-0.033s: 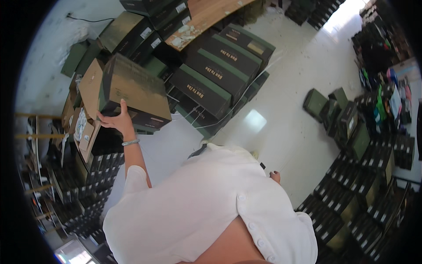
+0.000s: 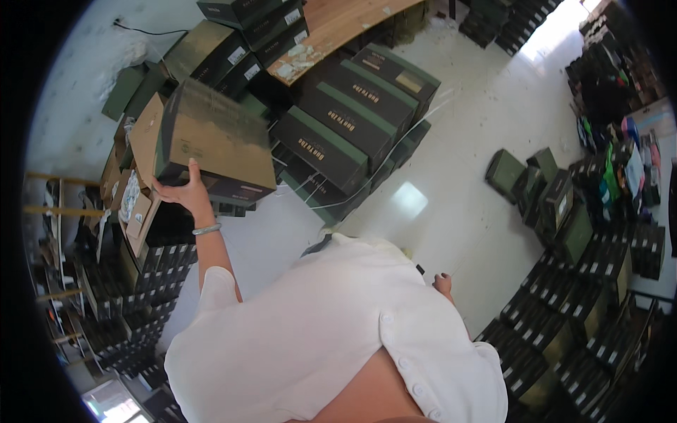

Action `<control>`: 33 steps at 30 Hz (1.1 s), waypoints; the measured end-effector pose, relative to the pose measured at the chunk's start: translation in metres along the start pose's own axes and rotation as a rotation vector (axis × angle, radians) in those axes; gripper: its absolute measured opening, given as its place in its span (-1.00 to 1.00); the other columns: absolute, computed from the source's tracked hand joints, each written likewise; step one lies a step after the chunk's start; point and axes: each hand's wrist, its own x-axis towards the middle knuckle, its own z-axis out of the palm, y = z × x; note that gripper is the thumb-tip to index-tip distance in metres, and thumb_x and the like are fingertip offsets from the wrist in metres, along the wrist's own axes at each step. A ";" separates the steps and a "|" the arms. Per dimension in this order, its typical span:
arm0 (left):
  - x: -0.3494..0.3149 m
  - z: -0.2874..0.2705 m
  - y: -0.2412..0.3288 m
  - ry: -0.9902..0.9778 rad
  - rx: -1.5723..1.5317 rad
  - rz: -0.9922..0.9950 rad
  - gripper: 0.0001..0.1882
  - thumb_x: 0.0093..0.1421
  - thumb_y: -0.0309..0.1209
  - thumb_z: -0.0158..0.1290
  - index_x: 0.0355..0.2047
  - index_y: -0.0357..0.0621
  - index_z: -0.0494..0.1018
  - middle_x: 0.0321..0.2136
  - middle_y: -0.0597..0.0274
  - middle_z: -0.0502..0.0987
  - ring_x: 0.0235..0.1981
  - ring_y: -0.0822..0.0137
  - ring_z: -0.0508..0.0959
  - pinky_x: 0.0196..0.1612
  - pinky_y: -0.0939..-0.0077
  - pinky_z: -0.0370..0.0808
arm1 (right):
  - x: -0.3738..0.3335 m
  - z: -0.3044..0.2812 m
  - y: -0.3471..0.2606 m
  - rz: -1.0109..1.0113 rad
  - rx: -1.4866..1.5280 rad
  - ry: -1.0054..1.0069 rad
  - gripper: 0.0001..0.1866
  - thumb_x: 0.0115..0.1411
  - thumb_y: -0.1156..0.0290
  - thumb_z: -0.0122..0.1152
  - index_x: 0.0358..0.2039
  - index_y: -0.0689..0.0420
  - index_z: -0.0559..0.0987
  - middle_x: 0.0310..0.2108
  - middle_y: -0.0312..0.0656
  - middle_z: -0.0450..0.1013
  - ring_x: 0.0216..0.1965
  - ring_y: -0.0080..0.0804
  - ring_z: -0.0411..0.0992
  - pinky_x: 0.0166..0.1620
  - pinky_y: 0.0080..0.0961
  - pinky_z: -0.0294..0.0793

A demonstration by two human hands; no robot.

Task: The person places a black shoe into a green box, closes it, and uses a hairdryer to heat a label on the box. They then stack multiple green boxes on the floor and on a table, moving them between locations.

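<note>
My left hand (image 2: 185, 195), with a bangle at the wrist, is closed on the near left corner of a large dark box (image 2: 218, 134). The box has a dusty tan top face and a green edge, and it is tilted. One finger lies up along the tan face; the others spread to the left along the edge. Just left of it, an open brown cardboard carton (image 2: 143, 137) touches or nearly touches it. My right hand (image 2: 442, 283) hangs low beside my white shirt, fingers curled; whatever may be in it is hidden.
Dark green-edged boxes (image 2: 338, 130), bound with white strapping, stand right of the held box. A wooden table (image 2: 331, 35) lies beyond. Stacked boxes (image 2: 585, 282) line the right side, with loose green boxes (image 2: 505, 169) on the floor. Shelves (image 2: 63, 211) stand at left.
The held box has shifted slightly up and left, its tan face showing a little more. My left hand has moved slightly left with it.
</note>
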 end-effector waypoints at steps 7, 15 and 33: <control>-0.049 0.005 0.162 -0.371 -0.851 -0.189 0.02 0.00 -0.03 0.25 0.33 -0.08 -0.08 0.22 0.08 0.13 0.23 0.17 0.16 0.25 0.26 0.15 | 0.043 -0.115 -0.186 -0.416 0.417 -0.042 -0.53 0.27 0.21 0.07 0.12 0.16 0.35 -0.10 -0.17 0.45 -0.22 -0.41 0.47 -0.22 -0.47 0.46; -0.148 0.116 0.344 -1.290 -0.855 0.389 0.17 -0.16 0.18 0.22 0.34 -0.14 -0.02 0.34 -0.04 -0.04 0.38 0.06 -0.07 0.35 0.19 -0.10 | -0.089 -0.281 -0.400 -1.284 0.431 -0.161 -0.19 0.03 0.15 0.32 0.26 0.12 0.22 0.24 -0.10 0.19 0.21 -0.22 0.21 0.25 -0.27 0.15; -0.190 0.478 0.602 -1.572 -1.047 1.038 0.07 -0.35 -0.07 0.28 0.29 0.17 0.18 0.31 -0.20 -0.08 0.24 -0.24 0.04 0.18 -0.05 0.04 | 0.098 -0.385 -0.657 -1.308 -0.120 -0.109 0.00 -0.41 0.36 0.63 0.12 0.15 0.31 0.19 -0.01 0.17 0.23 -0.06 0.16 0.20 -0.24 0.23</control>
